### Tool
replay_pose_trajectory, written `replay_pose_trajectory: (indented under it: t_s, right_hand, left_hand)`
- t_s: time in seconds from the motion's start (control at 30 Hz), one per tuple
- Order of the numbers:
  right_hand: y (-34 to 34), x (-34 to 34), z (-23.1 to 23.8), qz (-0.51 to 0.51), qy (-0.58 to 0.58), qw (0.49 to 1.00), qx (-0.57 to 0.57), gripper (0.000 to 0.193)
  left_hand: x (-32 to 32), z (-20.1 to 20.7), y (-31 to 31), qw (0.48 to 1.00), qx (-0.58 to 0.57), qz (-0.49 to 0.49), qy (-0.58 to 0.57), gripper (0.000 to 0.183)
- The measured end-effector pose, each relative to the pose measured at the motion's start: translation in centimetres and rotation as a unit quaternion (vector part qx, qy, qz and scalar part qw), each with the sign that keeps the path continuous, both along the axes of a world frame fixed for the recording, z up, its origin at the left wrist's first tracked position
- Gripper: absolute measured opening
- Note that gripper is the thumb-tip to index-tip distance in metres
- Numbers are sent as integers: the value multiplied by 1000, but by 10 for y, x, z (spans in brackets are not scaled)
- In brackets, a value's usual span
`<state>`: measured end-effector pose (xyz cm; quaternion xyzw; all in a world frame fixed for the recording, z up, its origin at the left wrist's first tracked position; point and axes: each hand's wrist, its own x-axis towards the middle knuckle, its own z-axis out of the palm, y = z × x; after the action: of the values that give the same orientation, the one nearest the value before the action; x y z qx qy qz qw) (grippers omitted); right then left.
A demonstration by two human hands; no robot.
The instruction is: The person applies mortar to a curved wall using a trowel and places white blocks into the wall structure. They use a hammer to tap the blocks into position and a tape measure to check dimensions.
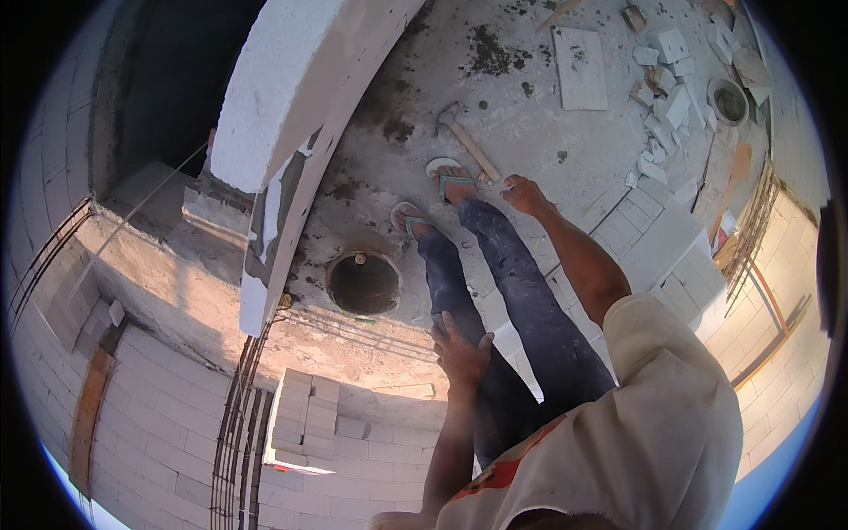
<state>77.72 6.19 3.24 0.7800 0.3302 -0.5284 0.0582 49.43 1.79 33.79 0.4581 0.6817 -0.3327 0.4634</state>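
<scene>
My left hand (461,352) lies on my left leg near the knee, fingers spread, holding nothing. My right hand (525,194) is held out over the floor with its fingers curled in; whether anything is inside them is hidden. Close to its fingertips is the handle end of a hammer (473,150), which lies on the concrete floor beyond my feet. The two look very near each other, and I cannot tell if they touch. My feet, in flip-flops (453,179), stand just left of the hammer.
A tall white block wall (291,97) with grey mortar rises at left. Before it is a round bucket-like opening (362,284). Far right hold broken blocks (676,106), a bucket (730,102) and a flat slab (579,69). Stacked blocks (305,420) and rebar (237,433) are at lower left.
</scene>
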Motion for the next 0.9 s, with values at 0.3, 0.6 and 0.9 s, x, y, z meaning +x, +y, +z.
replay_pose_trajectory:
  t_s: [0.3, 0.6, 0.9]
  right_hand:
    - [61, -46, -160, -51, -131, 989, -48, 68]
    - [60, -56, -119, -202, -102, 971, 74, 49]
    - [153, -81, 191, -608, 300, 723, 135, 48]
  left_hand:
    - [-40, -61, -11, 983, 76, -169, 17, 84]
    - [-68, -58, 12, 986, 51, -160, 0, 81]
    - [74, 61, 375, 694, 608, -301, -239, 90]
